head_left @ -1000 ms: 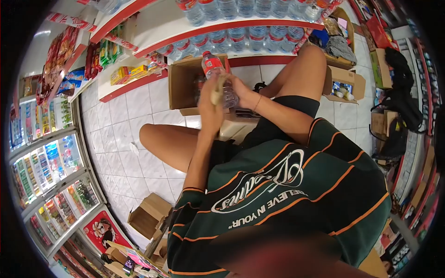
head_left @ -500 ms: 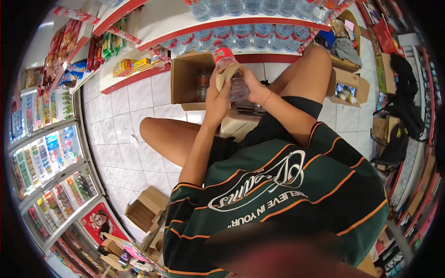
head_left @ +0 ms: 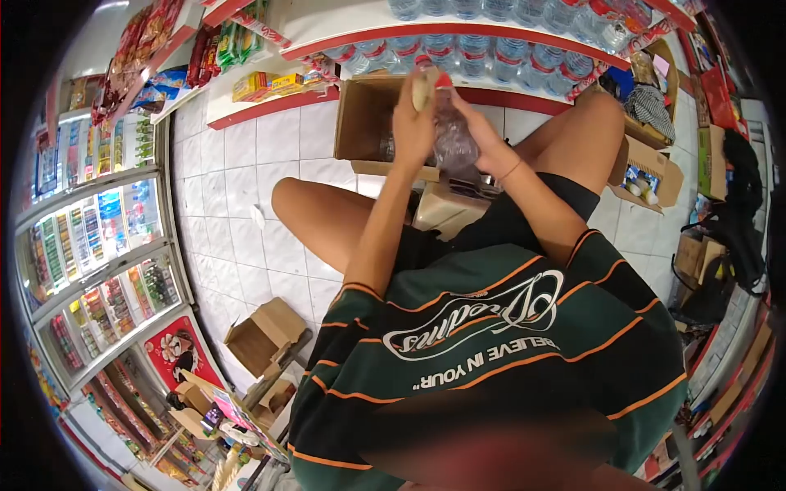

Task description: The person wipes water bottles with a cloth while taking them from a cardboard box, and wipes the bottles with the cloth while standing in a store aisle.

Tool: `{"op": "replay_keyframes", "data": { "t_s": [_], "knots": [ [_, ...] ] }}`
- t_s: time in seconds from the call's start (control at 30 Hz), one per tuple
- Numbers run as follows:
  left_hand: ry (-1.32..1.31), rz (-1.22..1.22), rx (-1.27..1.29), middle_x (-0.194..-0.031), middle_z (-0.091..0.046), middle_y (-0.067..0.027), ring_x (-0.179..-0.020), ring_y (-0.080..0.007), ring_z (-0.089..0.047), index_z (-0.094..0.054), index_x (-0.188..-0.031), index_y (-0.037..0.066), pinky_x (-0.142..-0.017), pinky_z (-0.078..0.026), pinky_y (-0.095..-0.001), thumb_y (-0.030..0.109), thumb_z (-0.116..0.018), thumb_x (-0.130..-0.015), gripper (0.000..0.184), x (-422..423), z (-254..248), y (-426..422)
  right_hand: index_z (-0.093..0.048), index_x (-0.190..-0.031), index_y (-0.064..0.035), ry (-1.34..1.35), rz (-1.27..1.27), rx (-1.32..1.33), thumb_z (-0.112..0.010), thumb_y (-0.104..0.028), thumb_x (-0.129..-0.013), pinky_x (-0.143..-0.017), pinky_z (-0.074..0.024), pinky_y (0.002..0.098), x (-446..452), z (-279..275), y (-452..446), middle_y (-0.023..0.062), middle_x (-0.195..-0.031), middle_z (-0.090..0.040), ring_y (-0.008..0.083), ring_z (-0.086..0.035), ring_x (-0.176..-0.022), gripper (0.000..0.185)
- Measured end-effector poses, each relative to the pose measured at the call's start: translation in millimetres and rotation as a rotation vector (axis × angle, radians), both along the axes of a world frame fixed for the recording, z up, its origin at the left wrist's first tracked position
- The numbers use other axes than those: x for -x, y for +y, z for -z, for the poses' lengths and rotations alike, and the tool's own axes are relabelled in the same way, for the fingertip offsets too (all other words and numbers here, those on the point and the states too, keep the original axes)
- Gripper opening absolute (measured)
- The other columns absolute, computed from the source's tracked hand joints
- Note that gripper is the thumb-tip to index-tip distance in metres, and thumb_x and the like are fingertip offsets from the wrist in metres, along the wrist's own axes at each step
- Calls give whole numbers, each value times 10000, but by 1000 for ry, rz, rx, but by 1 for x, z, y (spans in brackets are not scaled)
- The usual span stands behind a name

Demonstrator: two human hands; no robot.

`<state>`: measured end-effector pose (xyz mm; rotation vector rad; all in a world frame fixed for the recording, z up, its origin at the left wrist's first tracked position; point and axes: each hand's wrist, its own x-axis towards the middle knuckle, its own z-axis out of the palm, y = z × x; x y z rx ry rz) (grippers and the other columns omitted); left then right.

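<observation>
upper centre: right hand (head_left: 485, 146) fingers wrapped round clear plastic bottle (head_left: 453, 149), likely to steady it; left hand (head_left: 414, 124) fingers clasping tan cloth (head_left: 422, 90) near its top; open cardboard box (head_left: 356, 106) alongside.

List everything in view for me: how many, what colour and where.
Bottle: 1, clear and red, held up near centre
Cloth: 1, beige, beside the bottle's top
Large carton: 1, brown, open, left of the bottle
Shelves: several, white and red, top
Shelf bottles: many, clear and red, top
Snack packs: many, mixed colours, upper left
Small boxes: several, yellow, upper left
Lit cabinet: 1, silver-framed, left
Poster: 1, red, lower left
Floor carton: 1, brown, open, lower left
Side carton: 1, brown, open, right
Black items: count unclear, far right
Floor tiles: many, white, middle
Shirt: 1, green, black and orange, bottom
Legs: 2, bare, bent, middle
Left hand: 1, bare, holding the cloth
Right hand: 1, bare, gripping the bottle
</observation>
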<state>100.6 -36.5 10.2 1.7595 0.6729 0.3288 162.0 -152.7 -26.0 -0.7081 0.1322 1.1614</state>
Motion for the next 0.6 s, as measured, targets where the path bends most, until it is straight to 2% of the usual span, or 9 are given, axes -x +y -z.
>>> {"op": "replay_keyframes", "data": {
  "t_s": [0.1,0.17,0.23,0.3,0.4,0.47,0.5,0.53,0.6],
  "knots": [
    [-244,52,-164,-1090,-716,-193,-953,-233,-692,-552,-1362,-12,-834,-523,-354,172,-578,-989,416,33,9,-33,-646,-1119,-76,-28,89,136,-522,-495,-1030,-707,-580,352,-25,6,-4,43,-948,-696,160,-695,-781,446],
    [-87,-20,79,-993,-721,-159,-870,-201,-655,-618,-1251,-38,-798,-522,-365,160,-587,-984,334,45,13,-23,-648,-1111,-72,-94,78,159,-523,-498,-1029,-711,-577,342,-27,3,-5,42,-956,-693,156,-693,-792,451],
    [-108,-186,97,-888,-683,-119,-801,-184,-615,-646,-1139,-64,-740,-505,-368,175,-588,-987,289,35,15,-1,-654,-1110,-67,-136,14,113,-527,-495,-1027,-737,-558,307,-25,8,-7,44,-966,-687,140,-679,-839,454],
    [-335,-313,-71,-881,-688,-84,-806,-152,-613,-642,-1061,-57,-741,-494,-331,196,-572,-1014,266,11,16,20,-655,-1116,-66,-241,-10,171,-530,-491,-1028,-753,-547,297,-17,9,-7,40,-964,-688,132,-670,-848,451],
    [-422,-320,101,-907,-702,-96,-816,-137,-613,-646,-1127,-74,-744,-494,-328,189,-537,-1038,298,-13,20,37,-665,-1145,-64,-332,-41,208,-537,-474,-1029,-791,-510,283,-4,-10,1,23,-979,-691,102,-636,-874,446],
    [-236,-222,-30,-883,-696,-113,-811,-147,-619,-638,-1126,-79,-736,-496,-338,186,-537,-1037,297,-11,26,27,-682,-1148,-58,-593,-49,280,-541,-470,-1027,-790,-498,281,3,-8,6,19,-990,-694,92,-623,-870,452],
    [-280,-286,-112,-866,-689,-137,-787,-165,-615,-639,-1105,-79,-731,-497,-351,180,-530,-1036,290,-9,35,13,-688,-1146,-24,-776,32,316,-550,-466,-1023,-781,-495,283,1,-5,8,31,-976,-693,90,-615,-871,479],
    [-126,-238,-51,-839,-676,-152,-763,-180,-610,-643,-1081,-77,-730,-494,-365,177,-544,-1027,278,6,38,4,-688,-1146,-24,-773,32,318,-550,-466,-1023,-781,-495,283,-3,-8,7,31,-976,-693,90,-615,-871,479],
    [-163,-98,-121,-796,-661,-132,-743,-174,-595,-651,-1050,-67,-716,-488,-367,178,-569,-1017,261,37,47,-22,-690,-1121,6,-626,49,385,-561,-482,-1013,-778,-494,285,-17,-19,2,41,-955,-687,96,-616,-874,516]
  ]
}}
